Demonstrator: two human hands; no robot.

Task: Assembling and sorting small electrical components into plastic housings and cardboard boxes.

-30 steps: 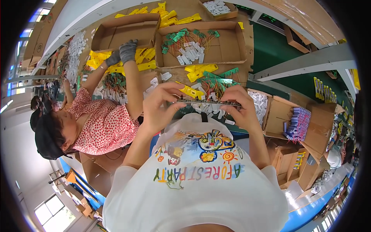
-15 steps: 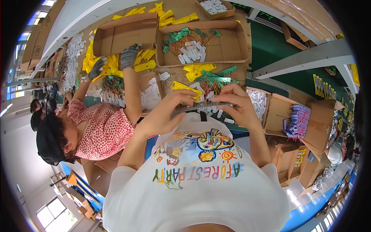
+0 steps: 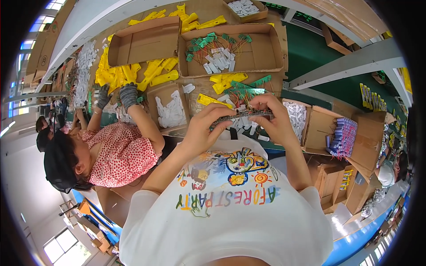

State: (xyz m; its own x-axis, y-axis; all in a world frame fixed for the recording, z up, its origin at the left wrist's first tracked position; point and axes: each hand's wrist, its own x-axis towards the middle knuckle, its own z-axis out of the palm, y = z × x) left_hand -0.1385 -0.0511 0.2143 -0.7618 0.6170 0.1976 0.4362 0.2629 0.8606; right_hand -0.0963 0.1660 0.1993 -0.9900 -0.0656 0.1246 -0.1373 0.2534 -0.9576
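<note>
Close to my chest, both hands grip a narrow, dark strip [image 3: 242, 114] crowded with small parts, seen edge-on; it looks like a panel of circuit boards. My left hand [image 3: 205, 125] pinches its left end between thumb and fingers. At the other end, my right hand [image 3: 274, 119] is closed on it the same way, fingers curled over the top. Just beyond the strip lie green circuit boards [image 3: 248, 92] with wires and a yellow plastic casing [image 3: 213, 100]. Small white pieces [image 3: 249, 128] lie beneath the strip, partly hidden by it.
A cardboard tray [image 3: 270, 66] with wired green boards stands ahead, beside another tray [image 3: 144, 42]. A box of white parts [image 3: 171, 111] sits left. To my right is a carton [image 3: 317, 133] with purple cylinders. On my left a gloved co-worker [image 3: 122, 155] works near yellow casings [image 3: 155, 73].
My left hand, blurred before, now grips the strip's left end firmly, and the strip shows more clearly. The co-worker's gloved hands have drawn back from the yellow casings toward their body.
</note>
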